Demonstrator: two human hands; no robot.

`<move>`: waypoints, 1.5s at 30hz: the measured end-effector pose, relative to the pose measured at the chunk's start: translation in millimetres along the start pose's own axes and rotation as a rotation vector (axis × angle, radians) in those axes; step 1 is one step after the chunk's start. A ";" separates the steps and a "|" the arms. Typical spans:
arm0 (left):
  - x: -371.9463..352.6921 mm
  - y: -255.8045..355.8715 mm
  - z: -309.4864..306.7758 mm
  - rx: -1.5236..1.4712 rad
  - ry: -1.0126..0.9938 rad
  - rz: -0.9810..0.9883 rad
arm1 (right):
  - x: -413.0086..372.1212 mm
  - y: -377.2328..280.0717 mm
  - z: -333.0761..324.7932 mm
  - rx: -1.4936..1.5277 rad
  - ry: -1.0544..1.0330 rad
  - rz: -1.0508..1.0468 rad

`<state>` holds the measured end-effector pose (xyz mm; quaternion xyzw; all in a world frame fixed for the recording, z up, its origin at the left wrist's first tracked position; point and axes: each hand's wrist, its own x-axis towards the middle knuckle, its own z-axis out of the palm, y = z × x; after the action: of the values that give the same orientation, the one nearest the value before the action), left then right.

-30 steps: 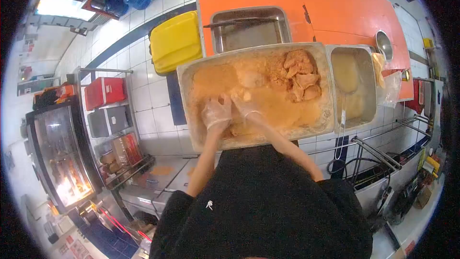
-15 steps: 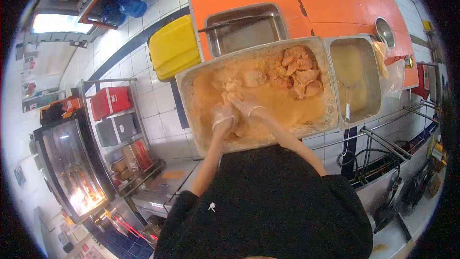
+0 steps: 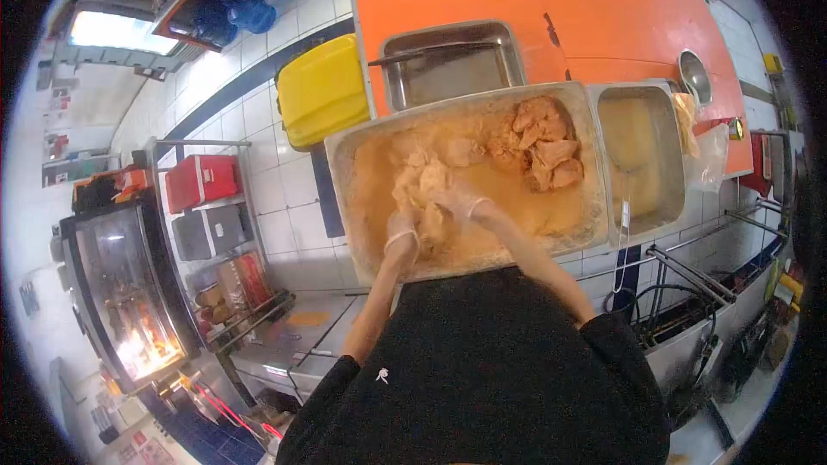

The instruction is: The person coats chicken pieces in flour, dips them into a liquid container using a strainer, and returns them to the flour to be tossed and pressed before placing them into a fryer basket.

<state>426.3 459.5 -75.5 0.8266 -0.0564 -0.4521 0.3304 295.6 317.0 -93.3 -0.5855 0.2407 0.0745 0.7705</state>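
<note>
A wide metal tray (image 3: 600, 207) holds orange-tan breading powder. My left hand (image 3: 403, 231), in a clear glove, is at the tray's left part beside breaded meat pieces (image 3: 422, 181). Just right of those pieces is my right hand (image 3: 461, 204), also gloved and touching them. Both hands are blurred and their fingers are partly hidden by powder and meat, so their grip cannot be made out. Darker, reddish raw meat pieces (image 3: 551, 146) are heaped in the tray's back right corner.
Behind the tray, a metal pan (image 3: 452, 77) sits in the orange counter (image 3: 637, 9). A liquid-filled basin (image 3: 642, 138) adjoins on the right, with a metal bowl (image 3: 693, 76) beyond. A yellow bin (image 3: 323, 93) stands at back left; a lit glass cabinet (image 3: 129, 293) is far left.
My hands have moved apart, the right one slightly rightward and the left one slightly lower. More pale meat pieces show between them. The whole view has shifted a little.
</note>
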 end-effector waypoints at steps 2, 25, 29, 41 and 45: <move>-32.6 36.8 -15.9 -0.348 -0.024 -0.032 | -6.8 17.6 -14.6 -0.069 0.111 -0.288; -9.6 9.8 25.9 0.889 0.057 0.861 | -18.1 20.2 15.1 -1.319 0.399 -0.092; -15.5 26.5 30.4 1.336 -0.102 0.887 | -11.7 28.8 16.1 -1.284 0.513 -0.012; -27.0 12.4 -12.0 1.197 0.026 0.770 | -70.2 14.5 1.9 -1.286 0.473 0.243; -5.9 -14.8 10.0 1.216 0.375 0.820 | -56.2 29.8 -24.1 -1.484 0.237 0.261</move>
<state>412.0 468.3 -83.8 0.8391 -0.5416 -0.0341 -0.0378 227.8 312.8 -98.2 -0.9208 0.2759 0.2437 0.1290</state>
